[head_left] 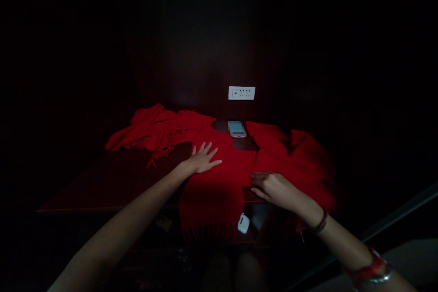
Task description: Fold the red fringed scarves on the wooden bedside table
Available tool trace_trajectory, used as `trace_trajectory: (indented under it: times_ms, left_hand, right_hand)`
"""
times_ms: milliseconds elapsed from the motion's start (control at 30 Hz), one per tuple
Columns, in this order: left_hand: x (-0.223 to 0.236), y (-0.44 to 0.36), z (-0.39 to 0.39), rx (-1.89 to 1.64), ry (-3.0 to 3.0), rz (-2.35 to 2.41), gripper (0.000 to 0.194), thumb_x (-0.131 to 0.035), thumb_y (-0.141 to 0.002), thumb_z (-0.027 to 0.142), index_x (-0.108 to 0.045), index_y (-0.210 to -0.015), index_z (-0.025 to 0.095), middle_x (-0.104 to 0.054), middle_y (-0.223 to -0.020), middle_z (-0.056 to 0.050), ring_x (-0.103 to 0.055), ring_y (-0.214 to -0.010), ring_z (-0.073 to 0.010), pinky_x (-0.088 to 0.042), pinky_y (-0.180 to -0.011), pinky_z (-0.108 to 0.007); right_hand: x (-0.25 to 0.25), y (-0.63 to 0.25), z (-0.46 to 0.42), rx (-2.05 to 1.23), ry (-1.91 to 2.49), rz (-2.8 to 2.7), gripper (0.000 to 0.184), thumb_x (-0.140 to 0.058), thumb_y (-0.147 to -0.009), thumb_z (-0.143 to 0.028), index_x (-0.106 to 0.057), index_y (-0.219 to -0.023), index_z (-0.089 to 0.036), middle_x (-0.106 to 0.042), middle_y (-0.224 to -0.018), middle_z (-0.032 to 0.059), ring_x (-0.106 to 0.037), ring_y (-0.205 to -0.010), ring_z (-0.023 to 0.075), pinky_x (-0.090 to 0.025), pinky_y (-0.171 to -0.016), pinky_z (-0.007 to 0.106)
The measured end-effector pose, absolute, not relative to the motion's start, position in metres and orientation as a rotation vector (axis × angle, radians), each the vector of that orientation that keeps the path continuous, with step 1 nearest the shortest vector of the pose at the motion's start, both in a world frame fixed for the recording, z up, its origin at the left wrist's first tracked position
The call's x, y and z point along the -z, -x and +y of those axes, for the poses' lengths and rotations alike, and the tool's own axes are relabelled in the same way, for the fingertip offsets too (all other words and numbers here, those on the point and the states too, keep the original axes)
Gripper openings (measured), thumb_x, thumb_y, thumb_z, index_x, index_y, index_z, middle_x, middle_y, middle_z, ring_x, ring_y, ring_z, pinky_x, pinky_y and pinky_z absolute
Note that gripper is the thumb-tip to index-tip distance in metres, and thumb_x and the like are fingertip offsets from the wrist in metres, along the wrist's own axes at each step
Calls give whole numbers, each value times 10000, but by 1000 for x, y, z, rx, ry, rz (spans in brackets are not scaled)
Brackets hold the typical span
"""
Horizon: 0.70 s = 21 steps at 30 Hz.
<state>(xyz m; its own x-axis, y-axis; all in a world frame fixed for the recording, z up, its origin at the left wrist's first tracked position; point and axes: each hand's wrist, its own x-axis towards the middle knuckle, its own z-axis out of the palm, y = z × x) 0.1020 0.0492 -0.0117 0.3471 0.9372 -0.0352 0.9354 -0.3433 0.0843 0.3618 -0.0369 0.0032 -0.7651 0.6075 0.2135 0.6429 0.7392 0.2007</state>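
A red scarf (219,187) with a fringed end lies across the dark table and hangs over its front edge. My left hand (202,160) presses flat on it, fingers spread. At the right edge of the flat part is my right hand (272,187), its fingers loosely bent and its thumb apart from them. Those fingertips touch or nearly touch the fabric, and nothing shows between thumb and fingers. More red fabric (290,155) lies loose and rumpled on the right. A crumpled fringed heap of red fabric (157,127) sits at the back left.
Toward the back of the table (137,178) lies a phone (237,129). A white socket panel (241,93) is on the dark wall behind. Below the table's front edge, beside the fringe, a small white case (243,223) shows. The surroundings are very dark.
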Motion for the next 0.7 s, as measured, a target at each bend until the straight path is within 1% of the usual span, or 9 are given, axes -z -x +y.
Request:
trace_trajectory:
  times_ms: [67,100,200,300,367,433,500,567,700]
  left_hand:
    - [15,-104,52,-120,-2569,1730,681,-158,-713,659,-160,-1276,276,-41,-1351,-57,1,-1209,-288,-52,-917,-518]
    - [17,-104,53,-150,-2586,1719,663,-151,-726,645,-160,-1276,275,-57,-1351,-52,-15,-1212,-277,-64,-922,-506]
    - [23,-105,54,-162,-2570,1714,645,-155,-736,632,-155,-1276,280,-104,-1347,-44,-64,-1213,-263,-101,-929,-477]
    - [25,-103,54,-154,-2567,1726,633,-158,-746,616,-157,-1277,273,-114,-1345,-41,-78,-1213,-254,-109,-937,-454]
    - [24,-101,53,-145,-2565,1743,611,-160,-762,591,-163,-1278,264,-124,-1344,-43,-86,-1213,-249,-117,-941,-437]
    - [25,-99,54,-148,-2567,1764,594,-165,-771,574,-172,-1277,263,-132,-1342,-42,-97,-1211,-251,-125,-943,-423]
    - [26,-98,55,-154,-2569,1781,599,-167,-767,578,-176,-1276,263,-132,-1343,-43,-104,-1208,-259,-129,-943,-416]
    - [27,-98,56,-151,-2566,1788,610,-163,-762,586,-174,-1277,261,-126,-1344,-44,-102,-1208,-264,-132,-943,-415]
    - [28,-100,56,-142,-2561,1803,615,-158,-759,585,-174,-1278,256,-131,-1344,-38,-100,-1210,-257,-133,-945,-412]
  right_hand:
    - [-14,-353,-30,255,1013,-2718,248,-359,-813,-246,-579,-876,-153,-598,-946,84,-535,-906,172,-428,-780,281]
    - [-18,-346,-25,194,1014,-2652,279,-331,-824,-268,-576,-895,-155,-591,-964,77,-514,-940,163,-403,-817,275]
    - [-18,-318,-5,49,1048,-2488,342,-279,-840,-300,-503,-1050,-151,-538,-1068,77,-444,-1031,147,-332,-893,282]
    - [0,-295,15,-83,1205,-2512,472,-281,-814,-421,-345,-1212,-175,-355,-1254,85,-281,-1158,211,-251,-929,408]
    - [14,-294,25,-160,1382,-2552,536,-223,-799,-495,-241,-1263,-227,-236,-1317,52,-177,-1195,253,-177,-927,495]
    - [23,-304,29,-185,1554,-2566,568,-158,-785,-543,-181,-1278,-263,-163,-1340,17,-107,-1207,270,-98,-931,524]
    - [25,-321,31,-174,1692,-2562,592,-119,-775,-562,-152,-1285,-263,-117,-1348,2,-61,-1214,262,-58,-947,498]
    - [22,-337,31,-173,1794,-2563,607,-107,-777,-556,-141,-1291,-235,-90,-1353,8,-42,-1217,245,-61,-964,452]
    - [10,-333,34,-184,1825,-2535,637,-115,-780,-547,-168,-1290,-170,-111,-1350,59,-59,-1217,245,-83,-967,424]
